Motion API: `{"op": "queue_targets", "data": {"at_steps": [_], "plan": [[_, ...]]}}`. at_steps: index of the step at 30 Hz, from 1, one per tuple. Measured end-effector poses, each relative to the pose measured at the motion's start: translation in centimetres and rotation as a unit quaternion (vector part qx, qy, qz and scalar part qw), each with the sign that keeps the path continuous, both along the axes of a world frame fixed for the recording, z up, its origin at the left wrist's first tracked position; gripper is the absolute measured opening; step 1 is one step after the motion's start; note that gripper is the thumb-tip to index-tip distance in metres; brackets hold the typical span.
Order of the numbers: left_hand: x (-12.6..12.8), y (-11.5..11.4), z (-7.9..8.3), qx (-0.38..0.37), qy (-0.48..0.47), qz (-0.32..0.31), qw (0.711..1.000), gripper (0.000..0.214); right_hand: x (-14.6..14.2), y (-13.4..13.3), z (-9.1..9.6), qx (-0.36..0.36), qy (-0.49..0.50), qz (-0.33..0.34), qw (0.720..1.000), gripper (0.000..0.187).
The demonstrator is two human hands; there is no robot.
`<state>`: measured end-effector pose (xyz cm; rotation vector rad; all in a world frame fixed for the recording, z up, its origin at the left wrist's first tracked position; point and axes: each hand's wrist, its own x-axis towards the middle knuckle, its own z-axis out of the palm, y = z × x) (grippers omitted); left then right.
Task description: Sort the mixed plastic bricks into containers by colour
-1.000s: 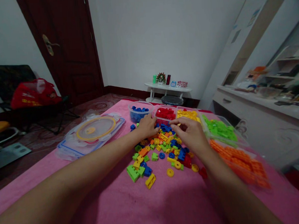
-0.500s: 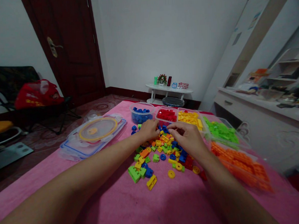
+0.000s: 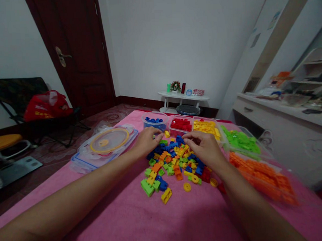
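A loose heap of small plastic building bricks (image 3: pixel 174 158) in blue, yellow, green, orange and red lies on a pink cloth (image 3: pixel 145 219). At the heap's far left edge is my left hand (image 3: pixel 149 140), fingers slightly curled and thumb apart. A yellow brick (image 3: pixel 167 134) lies just past its fingertips; I see nothing held. Over the heap's right side is my right hand (image 3: pixel 204 144), its thumb and forefinger parted. Close to those fingertips is a blue brick (image 3: pixel 179 139), not visibly gripped. Behind my left hand stands a round clear tub (image 3: pixel 155 121) of blue bricks.
Clear boxes hold red bricks (image 3: pixel 181 124), yellow bricks (image 3: pixel 206 128), green bricks (image 3: pixel 241 141) and orange bricks (image 3: pixel 262 176), curving round the right. Stacked lids (image 3: pixel 107 142) lie left. Beyond are a low white table (image 3: pixel 184 95), a chair with a red bag (image 3: pixel 48 105) and a cabinet (image 3: pixel 287 127).
My left hand has moved left, off the middle of the heap, and its thumb and forefinger are apart. An orange brick now shows at the heap's near side. The view has shifted slightly.
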<state>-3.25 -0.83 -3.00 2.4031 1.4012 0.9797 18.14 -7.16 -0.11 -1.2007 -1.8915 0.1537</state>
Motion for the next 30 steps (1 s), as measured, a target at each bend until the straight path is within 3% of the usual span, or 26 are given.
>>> {"op": "queue_targets", "data": {"at_steps": [2, 5, 8, 11, 13, 15, 18, 21, 25, 30], "plan": [[-0.7, 1.0, -1.6, -0.021, 0.045, 0.068, 0.996, 0.038, 0.1, 0.1, -0.1, -0.002, 0.000, -0.002, 1.000, 0.018], [-1.1, 1.4, -3.3, -0.070, 0.058, 0.064, 0.994, 0.046, 0.1, 0.1, -0.2, -0.004, 0.001, -0.001, 1.000, 0.018], [-0.7, 0.9, -3.1, -0.118, -0.018, -0.026, 0.992, 0.038, 0.1, 0.2, -0.2, -0.006, 0.003, -0.001, 1.000, 0.017], [0.2, 0.6, -2.1, -0.202, -0.106, -0.158, 0.961, 0.047, 0.1, 0.1, -0.1, -0.007, 0.004, -0.004, 1.000, 0.018], [1.0, 1.1, -1.6, -0.203, -0.132, -0.185, 0.952, 0.049, 0.1, 0.1, 0.0, -0.008, 0.006, -0.003, 1.000, 0.019], [1.9, 2.1, -1.5, -0.154, -0.116, -0.151, 0.970, 0.043, 0.1, 0.1, 0.0, -0.011, 0.010, -0.001, 1.000, 0.019], [3.3, 4.1, -1.8, -0.070, -0.002, -0.060, 0.996, 0.033, 0.1, 0.1, 0.0, -0.017, 0.012, -0.006, 1.000, 0.018], [4.7, 5.6, -2.3, -0.047, 0.107, -0.024, 0.993, 0.033, 0.3, 0.2, -0.2, -0.019, 0.010, -0.005, 1.000, 0.020], [5.4, 6.1, -3.0, -0.044, 0.123, -0.008, 0.991, 0.026, 0.8, 0.5, -0.4, -0.040, -0.022, -0.018, 0.999, 0.020], [5.4, 5.5, -3.7, -0.035, 0.116, 0.028, 0.992, 0.027, 1.0, 0.8, -1.8, -0.114, -0.148, -0.033, 0.982, 0.021]]}}
